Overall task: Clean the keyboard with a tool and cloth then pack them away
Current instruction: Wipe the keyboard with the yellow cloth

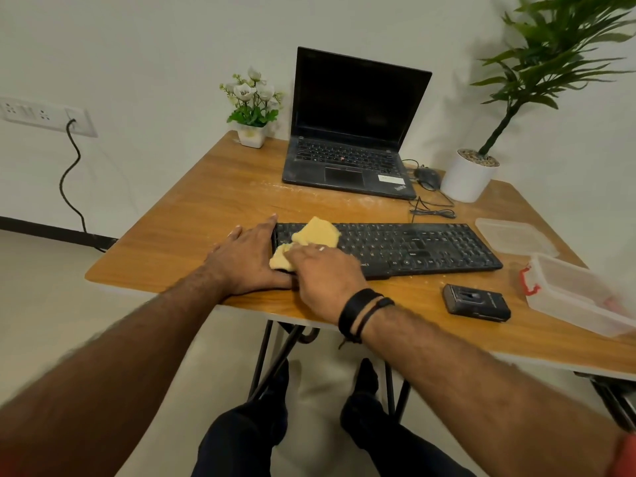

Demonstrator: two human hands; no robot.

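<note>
dark trouser legs [241, 438] and shoes at bottom centre, under the near tabletop [192, 215] edge. both bare forearms reaching forward over that edge. black bands [361, 313] on right wrist.

left hand [241, 259] flat on tabletop against left end of black keyboard [395, 249]; grip spread, fingers straight, fingertips touching the keyboard's left edge, thumb along its near corner. holding nothing.

right hand [323, 277] palm-down on near-left part of keyboard, pressing on yellow cloth [315, 237]. fingers bent over the cloth, ring visible on one finger; cannot tell whether cloth is pinched or only pressed flat. cloth bunched: one lobe sticking out beyond the fingers over the upper key rows, another lobe poking out at the left beside the left hand.

keyboard lying lengthwise across tabletop centre, pale dust specks on keys. small black cleaning tool [476, 302] lying flat on tabletop near the keyboard's right front corner, apart from it. clear plastic box [578, 297] with red latch at right edge, open; its clear lid [516, 239] lying separately just behind it, beside keyboard's right end.

farther back: open laptop [354, 132], screen dark; wired mouse [428, 177] to its right, cable coiled behind keyboard. white pot with green plant [469, 179] at far right; small white flower pot [253, 108] at far left. wall socket [44, 115] with dark cord plugged in, left wall.
</note>
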